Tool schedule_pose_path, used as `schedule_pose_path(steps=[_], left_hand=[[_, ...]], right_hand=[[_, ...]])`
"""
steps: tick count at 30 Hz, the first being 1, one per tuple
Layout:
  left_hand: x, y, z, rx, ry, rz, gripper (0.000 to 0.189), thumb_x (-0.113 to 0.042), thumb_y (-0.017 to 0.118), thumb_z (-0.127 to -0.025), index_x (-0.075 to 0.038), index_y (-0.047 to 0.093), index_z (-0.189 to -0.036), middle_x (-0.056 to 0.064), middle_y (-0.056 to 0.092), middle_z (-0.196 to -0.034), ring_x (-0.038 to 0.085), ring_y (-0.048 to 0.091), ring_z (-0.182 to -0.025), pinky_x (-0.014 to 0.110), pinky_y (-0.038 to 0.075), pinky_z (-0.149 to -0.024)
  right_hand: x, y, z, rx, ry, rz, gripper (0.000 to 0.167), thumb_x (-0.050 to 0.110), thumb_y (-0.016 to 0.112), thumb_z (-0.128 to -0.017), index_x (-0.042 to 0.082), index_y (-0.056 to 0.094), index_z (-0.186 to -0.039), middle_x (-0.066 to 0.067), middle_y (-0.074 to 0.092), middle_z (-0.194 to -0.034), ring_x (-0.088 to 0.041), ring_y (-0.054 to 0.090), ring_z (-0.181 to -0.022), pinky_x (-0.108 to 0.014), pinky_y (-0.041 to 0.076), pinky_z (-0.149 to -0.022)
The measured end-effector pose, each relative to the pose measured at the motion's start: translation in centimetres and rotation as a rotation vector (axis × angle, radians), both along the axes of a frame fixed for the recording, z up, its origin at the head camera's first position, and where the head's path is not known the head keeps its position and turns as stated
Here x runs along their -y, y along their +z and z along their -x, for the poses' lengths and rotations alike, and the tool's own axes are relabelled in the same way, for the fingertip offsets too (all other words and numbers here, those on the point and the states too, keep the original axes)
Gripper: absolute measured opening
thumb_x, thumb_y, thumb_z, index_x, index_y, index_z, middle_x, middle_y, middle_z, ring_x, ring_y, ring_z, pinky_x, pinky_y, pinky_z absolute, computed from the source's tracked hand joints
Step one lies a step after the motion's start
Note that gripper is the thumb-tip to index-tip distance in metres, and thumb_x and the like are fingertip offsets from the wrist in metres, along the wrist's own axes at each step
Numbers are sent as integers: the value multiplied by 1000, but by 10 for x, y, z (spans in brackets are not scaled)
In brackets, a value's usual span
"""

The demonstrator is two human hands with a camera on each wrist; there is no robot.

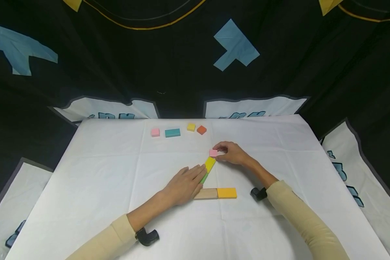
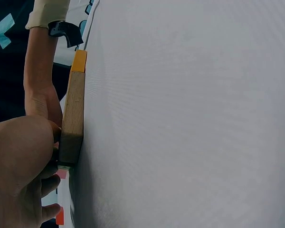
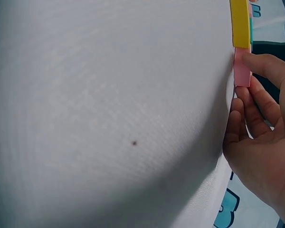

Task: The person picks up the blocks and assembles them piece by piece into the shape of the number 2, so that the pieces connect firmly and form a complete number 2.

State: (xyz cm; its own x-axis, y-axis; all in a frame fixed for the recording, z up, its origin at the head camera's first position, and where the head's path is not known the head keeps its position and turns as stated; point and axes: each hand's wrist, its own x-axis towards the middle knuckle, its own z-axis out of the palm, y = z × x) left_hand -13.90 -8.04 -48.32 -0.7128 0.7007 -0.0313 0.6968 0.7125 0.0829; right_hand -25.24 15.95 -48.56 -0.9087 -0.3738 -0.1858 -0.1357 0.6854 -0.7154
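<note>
My right hand (image 1: 233,153) pinches a pink block (image 1: 213,153) between thumb and fingers at the upper end of a slanted row. In the right wrist view, that pink block (image 3: 242,67) butts against a yellow block (image 3: 241,23). Below it in the head view, the yellow block (image 1: 209,163) meets a green block (image 1: 204,178), mostly hidden by my left hand (image 1: 183,184). The left fingers lie extended over the green block and touch the yellow one. A plain wooden block (image 1: 206,194) and an orange-yellow block (image 1: 227,193) lie end to end beside the left hand.
Toward the table's far edge lie a pink cube (image 1: 155,132), a teal block (image 1: 172,133), a small yellow block (image 1: 191,127) and an orange-red block (image 1: 201,130). A white cloth (image 1: 117,155) covers the table. Dark curtain (image 1: 169,72) hangs behind it.
</note>
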Motion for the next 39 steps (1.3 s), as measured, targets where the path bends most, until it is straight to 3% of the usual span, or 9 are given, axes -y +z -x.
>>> schedule_pose_path(steps=[11, 19, 29, 39], left_hand=[[0, 2, -1, 1, -2, -13, 57, -35, 43, -107, -7, 35, -155, 7, 30, -161, 23, 30, -146, 48, 30, -114], [2, 1, 0, -5, -6, -20, 56, -35, 43, -107, -7, 35, -155, 8, 30, -161, 23, 30, -146, 48, 31, -114], [4, -1, 0, -7, -12, -12, 56, -36, 42, -107, -8, 35, -155, 7, 29, -161, 22, 29, -146, 48, 30, -114], [4, -4, 0, -27, -21, -9, 57, -36, 41, -107, -8, 34, -155, 7, 29, -161, 22, 29, -146, 48, 31, -114]], right_hand=[[-1, 0, 4, 5, 7, 54, 43, 19, 79, -88, 9, 65, -128, -6, 66, -117, -24, 56, -106, -36, 48, -99], [1, 2, 19, 13, -20, 138, 38, 15, 75, -91, 7, 66, -126, -7, 66, -112, -25, 56, -100, -33, 50, -91], [19, 1, 47, 62, -188, 243, 38, 14, 72, -93, 13, 66, -130, -5, 62, -133, -25, 56, -119, -40, 49, -100], [41, 0, 71, 31, -193, 184, 43, 9, 73, -92, 17, 65, -133, -5, 57, -141, -28, 51, -129, -40, 46, -103]])
